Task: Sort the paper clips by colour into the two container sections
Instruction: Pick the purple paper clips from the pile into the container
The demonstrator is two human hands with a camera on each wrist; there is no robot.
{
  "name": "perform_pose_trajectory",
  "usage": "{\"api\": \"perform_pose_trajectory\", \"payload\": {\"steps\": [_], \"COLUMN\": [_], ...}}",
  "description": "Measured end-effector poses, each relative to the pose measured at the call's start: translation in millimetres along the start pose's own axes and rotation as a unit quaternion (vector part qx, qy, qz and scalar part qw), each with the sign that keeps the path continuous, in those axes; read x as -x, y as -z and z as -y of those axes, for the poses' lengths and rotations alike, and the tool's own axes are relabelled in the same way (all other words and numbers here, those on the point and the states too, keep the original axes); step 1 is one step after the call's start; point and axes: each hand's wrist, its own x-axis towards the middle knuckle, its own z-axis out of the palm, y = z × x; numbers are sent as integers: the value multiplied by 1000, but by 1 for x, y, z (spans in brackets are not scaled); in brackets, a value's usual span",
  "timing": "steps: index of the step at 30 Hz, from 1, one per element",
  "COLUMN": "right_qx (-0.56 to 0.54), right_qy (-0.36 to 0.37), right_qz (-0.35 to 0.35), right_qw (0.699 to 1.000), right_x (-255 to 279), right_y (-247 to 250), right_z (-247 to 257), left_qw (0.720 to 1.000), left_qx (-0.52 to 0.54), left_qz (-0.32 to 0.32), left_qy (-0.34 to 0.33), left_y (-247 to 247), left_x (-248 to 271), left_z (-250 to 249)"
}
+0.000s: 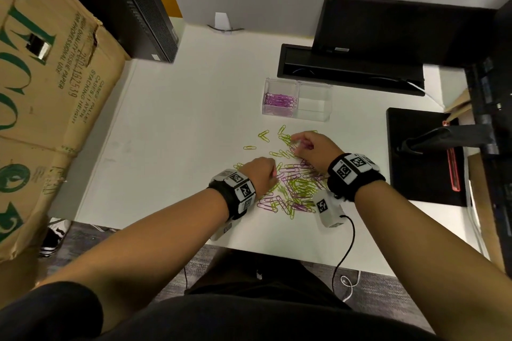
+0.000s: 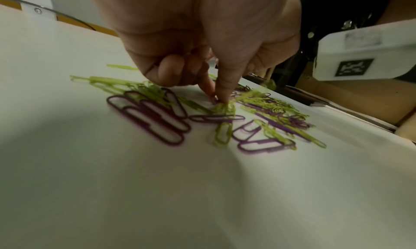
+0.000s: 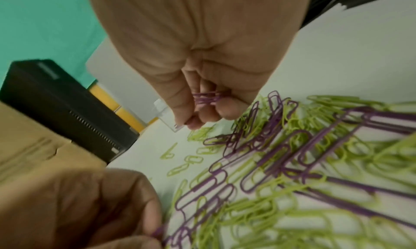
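- Right now I am watching my right hand (image 3: 202, 57) curling over the far side of the mixed pile (image 1: 293, 183), gripping a bunch of purple clips (image 3: 206, 98) inside its closed fingers.
- My left hand (image 1: 260, 171) is working the pile's near-left edge, thumb and forefinger pinching down at a purple clip (image 3: 157, 232) on the white desk (image 1: 177, 124).
- Purple clips are lying in the clear container's (image 1: 297, 99) left section; green ones are staying scattered in front of it.

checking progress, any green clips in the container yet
No, the container holds only purple clips in its left section; the right one is bare.
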Motion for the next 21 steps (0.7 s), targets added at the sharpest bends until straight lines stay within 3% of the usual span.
{"api": "perform_pose_trajectory", "payload": {"steps": [3, 7, 10, 14, 17, 21], "right_qx": [-102, -184, -101, 110, 224, 278], "right_qy": [-66, -105, -78, 5, 32, 30], "right_qz": [24, 26, 46, 54, 63, 61], "right_qw": [992, 977, 991, 992, 972, 958], "right_x": [5, 14, 18, 21, 23, 21], "right_y": [2, 0, -7, -18, -25, -29], "right_z": [0, 6, 2, -5, -7, -4], "left_qw": [1000, 995, 985, 965, 919, 861], "left_qx": [-3, 90, 160, 252, 381, 490], "left_qz": [3, -22, -55, -49, -42, -24], "left_qy": [1, 22, 38, 63, 96, 134], "left_y": [0, 6, 16, 27, 33, 40], "left_x": [-2, -3, -2, -4, -6, 0], "left_z": [-1, 0, 6, 21, 28, 31]}}
